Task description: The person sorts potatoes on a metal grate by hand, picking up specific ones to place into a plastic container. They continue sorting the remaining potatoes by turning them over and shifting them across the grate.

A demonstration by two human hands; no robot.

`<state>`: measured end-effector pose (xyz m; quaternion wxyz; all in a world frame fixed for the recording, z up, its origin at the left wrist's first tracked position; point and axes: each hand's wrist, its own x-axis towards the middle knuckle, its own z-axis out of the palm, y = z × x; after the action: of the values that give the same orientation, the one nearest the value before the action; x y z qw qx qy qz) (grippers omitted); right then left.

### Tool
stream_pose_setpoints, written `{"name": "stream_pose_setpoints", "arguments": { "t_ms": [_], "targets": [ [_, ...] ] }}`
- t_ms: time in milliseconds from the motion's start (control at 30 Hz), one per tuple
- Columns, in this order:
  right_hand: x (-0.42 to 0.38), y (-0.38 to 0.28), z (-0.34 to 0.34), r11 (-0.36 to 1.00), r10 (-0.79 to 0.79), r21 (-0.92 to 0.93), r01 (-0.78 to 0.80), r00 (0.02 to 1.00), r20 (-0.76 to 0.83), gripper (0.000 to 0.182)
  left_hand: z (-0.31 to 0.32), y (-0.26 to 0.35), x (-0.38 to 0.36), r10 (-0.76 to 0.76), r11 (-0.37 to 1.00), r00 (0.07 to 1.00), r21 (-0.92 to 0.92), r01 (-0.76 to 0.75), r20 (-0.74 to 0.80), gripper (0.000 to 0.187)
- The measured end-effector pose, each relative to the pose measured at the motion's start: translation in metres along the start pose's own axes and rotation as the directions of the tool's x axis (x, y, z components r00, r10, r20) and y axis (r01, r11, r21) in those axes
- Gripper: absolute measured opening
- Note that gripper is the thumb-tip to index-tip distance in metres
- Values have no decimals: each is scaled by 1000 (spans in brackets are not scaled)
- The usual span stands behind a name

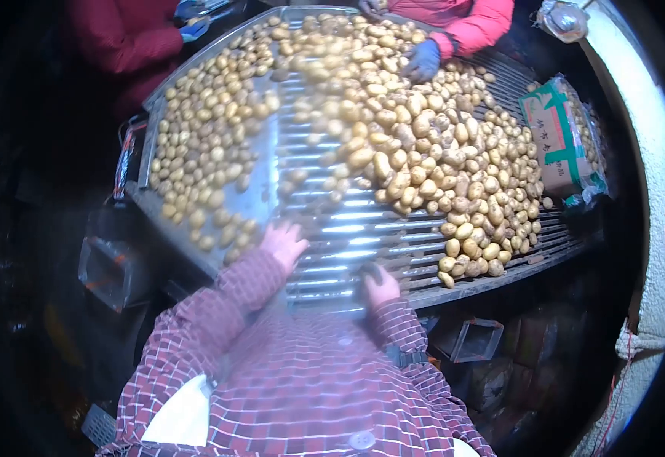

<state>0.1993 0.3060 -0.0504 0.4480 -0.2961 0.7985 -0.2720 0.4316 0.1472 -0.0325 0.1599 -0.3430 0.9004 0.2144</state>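
Note:
My left hand [285,245] has its fingers apart, over the border between a smooth metal tray section [260,179] and a slatted metal grate [348,250]. Nothing shows in it. At the grate's near edge, my right hand [383,288] is curled around a small dark thing [369,273], too blurred to name. A large heap of potatoes [431,145] covers the grate's far and right parts. More potatoes [203,145] lie on the smooth section at left. Those near the middle look smeared.
Across the sorting table, a person in a pink sleeve [476,30] has a dark-gloved hand [422,61] on the heap. Another person in a dark red sleeve [131,46] stands far left. A taped cardboard box [549,137] rests at right, beside a pale wall or post [656,145].

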Motion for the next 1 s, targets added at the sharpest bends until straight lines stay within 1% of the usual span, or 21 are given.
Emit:
{"name": "stream_pose_setpoints", "arguments": {
  "t_ms": [67,133,167,200,233,267,333,367,400,467,533,600,667,700,733,800,867,900,933,967,1000],
  "targets": [
    [-1,-5,-1,999,35,11,-35,999,23,36,-7,-8,-4,-185,983,983,-19,185,6,37],
    [4,-3,-4,998,-25,-50,26,999,26,37,-4,-33,-3,-332,943,938,-44,329,-95,34],
    [8,-5,-7,995,-57,-83,60,998,30,37,-4,-49,-3,-331,943,927,-45,328,-175,34],
    [15,-10,-14,986,-121,-122,117,992,-31,37,-4,-65,-4,-333,942,908,-51,331,-253,33],
    [26,-19,-23,971,-188,-165,172,979,-84,37,-2,-79,0,-339,940,879,-160,302,-335,38],
    [38,-28,-32,952,-255,-208,225,958,-133,37,-1,-91,9,-356,933,856,-186,307,-374,40],
    [74,-56,-55,875,-477,-224,429,843,-249,38,-12,-106,34,-320,938,825,-278,207,-466,43],
    [90,-80,-63,867,-496,-227,445,819,-289,39,-27,-104,49,-309,934,823,-313,170,-476,44],
    [108,-102,-71,857,-515,-231,461,792,-328,39,-22,-115,73,-237,946,787,-319,55,-569,46],
    [155,-134,-82,714,-694,-386,584,667,-273,40,-48,-107,115,-232,900,768,-431,-63,-597,45],
    [195,-169,-84,672,-728,-364,644,665,-167,43,-71,-100,164,-186,836,785,-516,-190,-591,46],
    [228,-205,-83,621,-738,-444,646,673,-51,50,-88,-93,209,-122,879,755,-423,-219,-645,49],
    [286,-216,-73,548,-791,-475,688,611,-29,48,-107,-84,245,-114,855,687,-422,-300,-718,53],
    [304,-228,-70,515,-814,-476,713,580,-12,51,-110,-84,263,-155,840,733,-479,-255,-662,53],
    [318,-241,-67,524,-764,-548,652,645,38,52,-111,-81,274,-187,865,723,-461,-200,-665,52],
    [342,-263,-59,511,-626,-680,525,770,123,54,-116,-81,284,-209,871,745,-467,-153,-634,47],
    [352,-268,-42,399,-663,-818,414,746,55,56,-119,-87,287,-242,772,747,-589,-239,-620,40],
    [347,-278,-40,420,-605,-833,360,795,38,55,-138,-87,281,-255,588,846,-770,-250,-469,36],
    [339,-285,-44,407,-598,-844,349,800,42,51,-139,-92,288,-213,669,857,-709,-222,-469,36],
    [329,-290,-50,395,-575,-839,375,813,92,49,-152,-80,276,-159,799,899,-588,-126,-409,39],
    [321,-294,-57,382,-555,-834,399,820,138,46,-173,-62,264,-115,900,933,-432,-47,-340,41]
  ]
}}
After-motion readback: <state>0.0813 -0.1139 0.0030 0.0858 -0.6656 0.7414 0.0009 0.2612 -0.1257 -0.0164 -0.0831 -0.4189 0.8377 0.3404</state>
